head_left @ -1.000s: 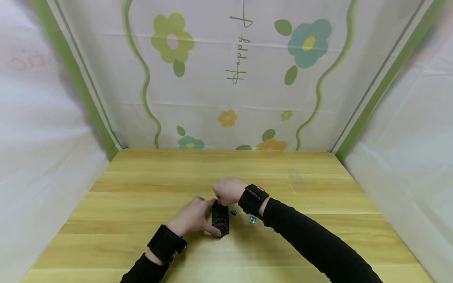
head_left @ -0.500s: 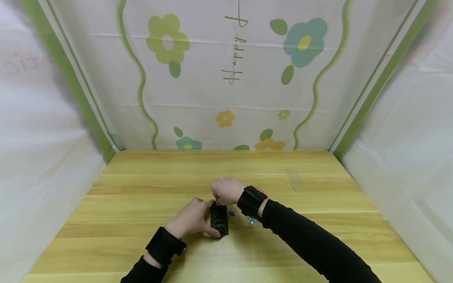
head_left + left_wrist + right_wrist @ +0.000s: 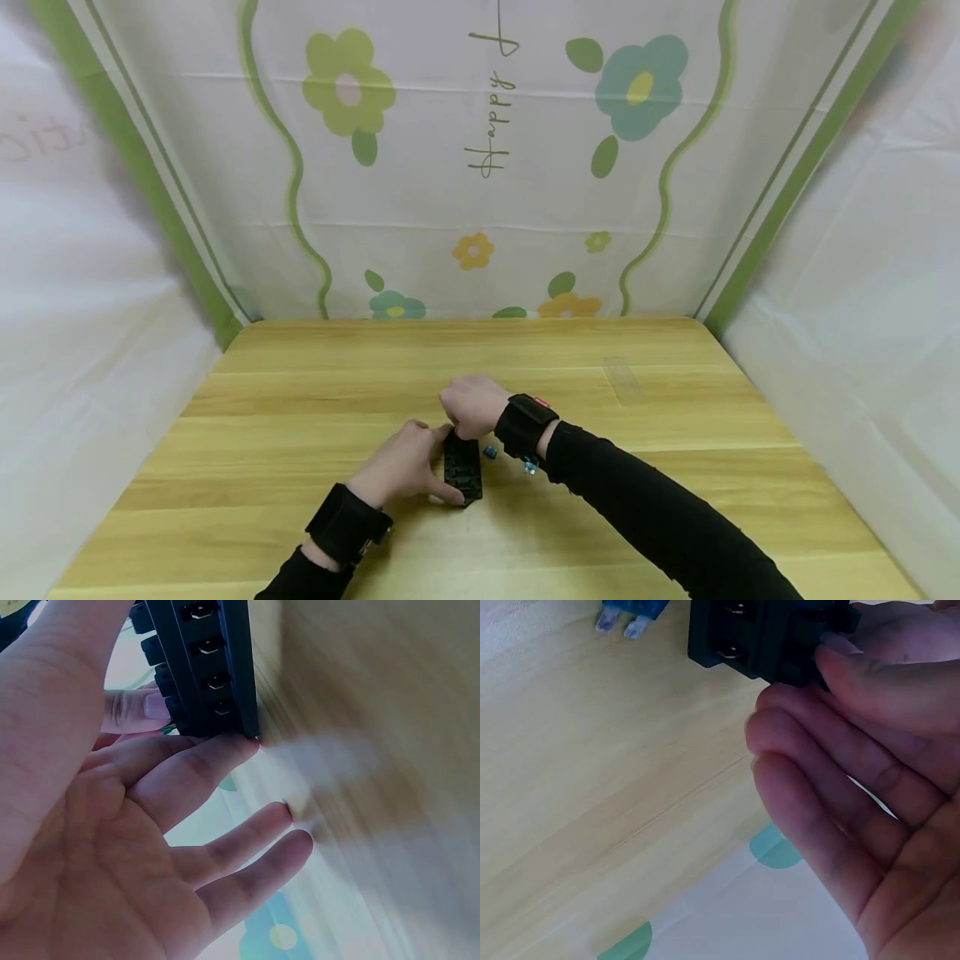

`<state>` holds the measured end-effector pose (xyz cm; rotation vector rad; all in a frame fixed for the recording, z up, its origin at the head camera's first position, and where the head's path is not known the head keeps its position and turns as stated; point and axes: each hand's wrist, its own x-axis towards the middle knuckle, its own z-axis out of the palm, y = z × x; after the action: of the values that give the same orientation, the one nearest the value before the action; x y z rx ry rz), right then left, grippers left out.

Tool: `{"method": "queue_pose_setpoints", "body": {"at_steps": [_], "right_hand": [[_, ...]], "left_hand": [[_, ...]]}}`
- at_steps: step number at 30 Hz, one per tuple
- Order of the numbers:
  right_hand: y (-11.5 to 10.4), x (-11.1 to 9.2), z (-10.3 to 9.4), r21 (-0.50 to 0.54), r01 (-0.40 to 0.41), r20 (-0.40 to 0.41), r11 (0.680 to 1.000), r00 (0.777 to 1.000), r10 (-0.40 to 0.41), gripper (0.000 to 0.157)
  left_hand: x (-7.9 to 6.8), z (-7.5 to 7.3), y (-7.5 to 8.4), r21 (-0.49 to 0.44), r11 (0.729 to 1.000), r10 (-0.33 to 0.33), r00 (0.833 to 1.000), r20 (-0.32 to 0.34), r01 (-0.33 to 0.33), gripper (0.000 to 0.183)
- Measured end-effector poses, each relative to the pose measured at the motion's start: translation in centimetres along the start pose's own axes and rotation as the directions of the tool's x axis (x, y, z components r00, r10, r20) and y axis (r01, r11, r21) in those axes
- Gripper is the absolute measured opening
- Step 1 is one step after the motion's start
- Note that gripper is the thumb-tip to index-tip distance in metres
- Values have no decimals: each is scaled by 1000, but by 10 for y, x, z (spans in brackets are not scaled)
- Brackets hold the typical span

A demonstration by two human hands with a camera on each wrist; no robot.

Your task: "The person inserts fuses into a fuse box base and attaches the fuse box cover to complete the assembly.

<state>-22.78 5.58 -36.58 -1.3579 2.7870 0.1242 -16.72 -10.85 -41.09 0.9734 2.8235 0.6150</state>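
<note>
Blue fuses (image 3: 490,452) on wooden table (image 3: 300,375)

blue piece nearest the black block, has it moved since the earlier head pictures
No: in the head view, the blue piece beside the black block shows no visible shift either way against the far edge of the table.

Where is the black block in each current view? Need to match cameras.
Head: lower middle, gripped by the left hand, with the right hand at its far end; black block.
Left wrist: upper part, left of centre, cut off by the top edge.
Right wrist: top, right of centre, cut off by the top edge.
Shared landmark: wooden tabletop, visible in all three.
</note>
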Motion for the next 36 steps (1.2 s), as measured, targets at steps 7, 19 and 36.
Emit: {"method": "queue_pose_setpoints", "body": {"at_steps": [7,19,36], "right_hand": [[-1,3,2,-10,-16,20,1000,1000,17,40],[3,-3,-1,18,-30,92,999,995,28,45],[-5,-4,1,-61,-24,53,998,998,27,29]], "left_hand": [[-1,2,-1,-4,1000,-21,1000,4,21,96],[-1,2,-1,-9,1000,-3,1000,-9,3,92],[-3,1,-1,-15,1000,-10,1000,2,10,96]]}}
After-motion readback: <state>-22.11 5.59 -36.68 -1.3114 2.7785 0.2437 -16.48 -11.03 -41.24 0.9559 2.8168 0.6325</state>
